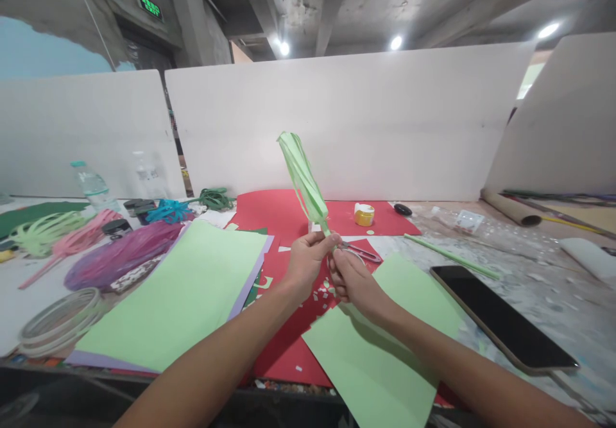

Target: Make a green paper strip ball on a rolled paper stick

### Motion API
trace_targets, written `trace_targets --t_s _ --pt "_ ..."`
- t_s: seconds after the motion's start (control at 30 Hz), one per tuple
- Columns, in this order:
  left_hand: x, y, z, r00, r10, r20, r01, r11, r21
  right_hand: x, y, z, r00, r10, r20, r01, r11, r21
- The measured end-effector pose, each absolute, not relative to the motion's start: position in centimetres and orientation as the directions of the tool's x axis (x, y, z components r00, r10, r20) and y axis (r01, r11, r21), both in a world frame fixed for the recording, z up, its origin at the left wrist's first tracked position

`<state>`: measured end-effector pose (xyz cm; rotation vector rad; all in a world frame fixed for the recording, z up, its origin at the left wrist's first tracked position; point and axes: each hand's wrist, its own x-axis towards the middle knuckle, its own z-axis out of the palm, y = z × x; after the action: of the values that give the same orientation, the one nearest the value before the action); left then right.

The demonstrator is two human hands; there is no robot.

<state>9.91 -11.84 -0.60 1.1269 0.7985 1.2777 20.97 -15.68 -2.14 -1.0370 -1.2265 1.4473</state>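
In front of me stands a light green paper tassel (302,174), its looped strips pointing up and leaning left. My left hand (308,258) pinches the narrow stem just under the strips. Close against it, my right hand (350,274) is closed around the lower end of the same stem, which its fingers mostly hide. Just behind my right hand, a slim tool with a slotted handle (363,251) lies on the red paper (283,344); its far part is covered. Small paper scraps are scattered below my hands. A green sheet (385,364) lies beneath my right forearm.
Left are a stack of green sheets (183,293), tape rolls (60,322), a purple bag (128,255), and pink (86,235) and blue paper tassels (168,211). Right are a phone (500,316), a green paper stick (452,256) and a yellow jar (364,215). White panels (337,120) stand behind.
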Motion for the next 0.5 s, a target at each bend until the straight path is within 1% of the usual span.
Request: trace_targets --t_s 0.17,0.3,0.33,0.4,0.5 --pt "10.2 -12.1 -0.9 0.168 0.981 0.097 -0.334 -0.036 0.942 20.7 -15.7 -2.3 -0.139 0.990 0.004 -0.131 -0.015 -0.991" --pt "10.1 -12.0 -0.9 0.186 0.979 0.088 -0.357 -0.016 0.934 20.8 -15.6 -2.3 -0.149 0.988 -0.024 -0.157 -0.048 -0.986" --pt "10.1 -12.0 -0.9 0.189 0.977 0.094 -0.357 -0.021 0.934 20.9 -15.5 -2.2 -0.184 0.981 -0.052 -0.190 -0.088 -0.978" --pt "9.9 -11.9 -0.9 0.206 0.973 0.105 -0.352 -0.026 0.936 21.4 -15.2 -1.8 -0.317 0.942 -0.111 -0.291 -0.208 -0.934" --pt "9.9 -11.9 -0.9 0.252 0.959 0.126 -0.371 -0.024 0.928 22.3 -14.8 -1.2 -0.517 0.845 -0.140 -0.426 -0.395 -0.814"
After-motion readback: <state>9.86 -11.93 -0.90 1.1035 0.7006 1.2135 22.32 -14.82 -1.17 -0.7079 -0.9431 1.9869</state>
